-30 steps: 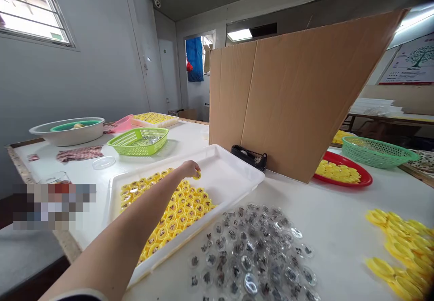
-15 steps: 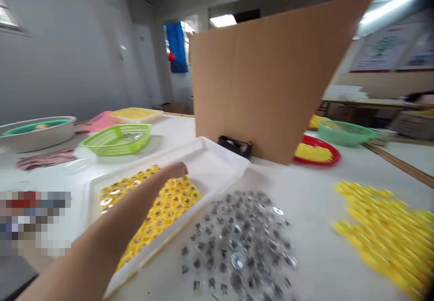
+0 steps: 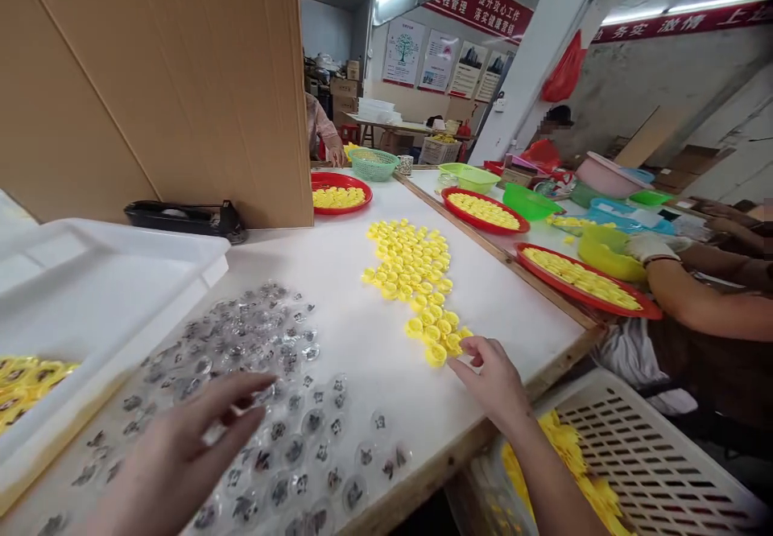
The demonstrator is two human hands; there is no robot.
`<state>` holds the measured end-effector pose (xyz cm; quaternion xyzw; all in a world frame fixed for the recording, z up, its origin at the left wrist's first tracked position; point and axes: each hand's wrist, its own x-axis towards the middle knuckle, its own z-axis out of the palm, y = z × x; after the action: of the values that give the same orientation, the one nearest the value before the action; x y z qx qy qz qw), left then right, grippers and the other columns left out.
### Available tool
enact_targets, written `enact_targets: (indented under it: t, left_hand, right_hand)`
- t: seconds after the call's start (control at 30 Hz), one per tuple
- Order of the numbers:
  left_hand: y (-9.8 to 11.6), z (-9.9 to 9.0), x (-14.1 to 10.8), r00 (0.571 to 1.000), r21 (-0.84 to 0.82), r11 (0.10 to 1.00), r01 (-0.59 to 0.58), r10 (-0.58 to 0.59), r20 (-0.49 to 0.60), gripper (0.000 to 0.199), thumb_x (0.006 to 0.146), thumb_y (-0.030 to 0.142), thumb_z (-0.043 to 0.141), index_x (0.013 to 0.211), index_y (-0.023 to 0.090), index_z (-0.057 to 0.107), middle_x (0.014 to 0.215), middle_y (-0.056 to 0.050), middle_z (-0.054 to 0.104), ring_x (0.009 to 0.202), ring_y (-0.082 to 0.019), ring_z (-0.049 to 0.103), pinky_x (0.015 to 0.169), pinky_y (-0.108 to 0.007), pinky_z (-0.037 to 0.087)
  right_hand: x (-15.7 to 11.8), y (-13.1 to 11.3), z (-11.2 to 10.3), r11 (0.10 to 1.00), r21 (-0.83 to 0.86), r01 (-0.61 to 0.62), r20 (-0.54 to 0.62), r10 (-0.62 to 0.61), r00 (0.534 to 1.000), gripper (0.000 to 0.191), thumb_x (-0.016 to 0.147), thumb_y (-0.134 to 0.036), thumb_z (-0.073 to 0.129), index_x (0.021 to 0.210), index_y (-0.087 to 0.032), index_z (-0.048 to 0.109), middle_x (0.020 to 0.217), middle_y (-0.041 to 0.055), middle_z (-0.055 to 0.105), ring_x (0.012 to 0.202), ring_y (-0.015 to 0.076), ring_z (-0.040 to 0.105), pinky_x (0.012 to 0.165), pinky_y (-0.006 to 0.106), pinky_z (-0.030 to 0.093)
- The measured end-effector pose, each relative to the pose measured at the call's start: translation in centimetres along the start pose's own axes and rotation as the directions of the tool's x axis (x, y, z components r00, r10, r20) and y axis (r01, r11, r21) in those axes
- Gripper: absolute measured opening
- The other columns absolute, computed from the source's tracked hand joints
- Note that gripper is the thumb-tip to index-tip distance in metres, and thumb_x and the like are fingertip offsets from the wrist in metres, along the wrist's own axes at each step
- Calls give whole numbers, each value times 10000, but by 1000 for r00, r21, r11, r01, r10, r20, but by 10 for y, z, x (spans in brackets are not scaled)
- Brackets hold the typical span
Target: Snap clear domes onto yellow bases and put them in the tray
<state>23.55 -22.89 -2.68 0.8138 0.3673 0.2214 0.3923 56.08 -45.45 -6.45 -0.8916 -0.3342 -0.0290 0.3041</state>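
Observation:
My left hand (image 3: 187, 447), somewhat blurred, hovers over the many clear round pieces with dark prints (image 3: 295, 447) spread on the white table (image 3: 344, 278). Its thumb and fingers are apart, with nothing seen between them. My right hand (image 3: 492, 379) is at the near end of the yellow round pieces (image 3: 411, 262), its thumb and forefinger apart beside the nearest piece. Whether it touches that piece is hard to tell. At the left, a white tray (image 3: 138, 250) holds yellow pieces with printed faces (image 3: 30, 383).
A cardboard panel (image 3: 163, 85) stands behind a black tape dispenser (image 3: 187, 218). Red trays (image 3: 649, 307) of yellow pieces lie beyond the wooden strip. Below the table edge is a white crate (image 3: 658, 455). A co-worker's gloved hand (image 3: 652, 246) is at the right.
The view has swung right. One arm was reaching into the white tray; now both hands show over the table, the left above the clear pieces and the right beside the yellow ones.

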Motion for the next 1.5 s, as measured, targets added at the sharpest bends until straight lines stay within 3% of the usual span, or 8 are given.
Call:
enact_targets:
  t: [0.13, 0.43, 0.6, 0.73, 1.1, 1.27, 1.37, 1.5]
  left_hand:
    - [34, 52, 4, 983, 13, 999, 45, -47, 175, 257, 753, 466, 559, 955, 367, 681, 878, -1, 703, 790, -227, 634, 661, -296, 501]
    - [11, 67, 0, 955, -283, 930, 236, -167, 247, 316, 770, 435, 585, 1005, 232, 643, 942, -68, 689, 851, -231, 628, 709, -309, 493]
    - [21, 70, -2, 865, -710, 512, 483, -156, 476, 455, 784, 453, 608, 1159, 203, 551, 1058, -97, 629, 796, -190, 644, 705, -315, 531]
    - [19, 64, 0, 831, -793, 250, 556, -129, 541, 372, 760, 326, 683, 1068, 140, 590, 864, -69, 640, 653, -109, 621, 639, -215, 528]
    - [3, 48, 15, 880, -880, 210, 426, -320, 350, 247, 776, 272, 660, 952, 162, 526, 841, -71, 660, 722, -165, 680, 604, -192, 536]
    - [2, 50, 14, 889, -878, 222, 425, -287, 357, 267, 782, 283, 661, 987, 150, 555, 869, -77, 660, 754, -167, 684, 648, -200, 554]
    - [1, 53, 14, 887, -871, 221, 438, -267, 378, 274, 784, 261, 658, 1019, 149, 571, 874, -76, 662, 759, -165, 684, 676, -203, 555]
    - [3, 58, 10, 874, -855, 207, 476, -216, 434, 268, 786, 219, 651, 1035, 149, 582, 871, -82, 665, 728, -154, 679, 642, -196, 548]
  right_hand:
    - [1, -13, 9, 998, -38, 57, 74, -54, 996, 226, 734, -310, 594, 927, -191, 586, 863, 35, 541, 759, 185, 546, 682, 316, 437]
    - [-16, -50, 19, 992, -65, 104, 177, -91, 980, 128, 707, -249, 606, 814, -193, 563, 743, 1, 491, 653, 148, 491, 599, 274, 404]
    - [-35, -132, 28, 930, 197, 311, 276, -357, 893, 155, 673, -233, 655, 771, -209, 537, 710, -23, 493, 623, 120, 474, 582, 245, 404]
    - [-32, -172, 40, 872, 323, 368, 368, -474, 800, 142, 691, -230, 671, 782, -209, 564, 767, -14, 532, 662, 122, 516, 574, 238, 405]
    - [-16, -117, 60, 758, 277, 591, 563, -626, 539, 366, 789, -43, 510, 1057, -258, 636, 992, 42, 524, 875, 159, 551, 769, 277, 457]
    - [-19, -113, 63, 795, 413, 445, 505, -606, 615, 206, 848, -135, 480, 923, -212, 655, 895, 44, 587, 804, 151, 577, 730, 285, 476]
    - [-21, -118, 55, 835, 543, 88, 526, -420, 740, 160, 834, -210, 534, 985, -218, 587, 795, 4, 604, 727, 141, 594, 666, 278, 488]
    - [-27, -133, 51, 609, 722, -328, 600, -316, 735, 212, 826, -283, 581, 1020, -211, 537, 730, -19, 607, 652, 129, 602, 575, 252, 472]
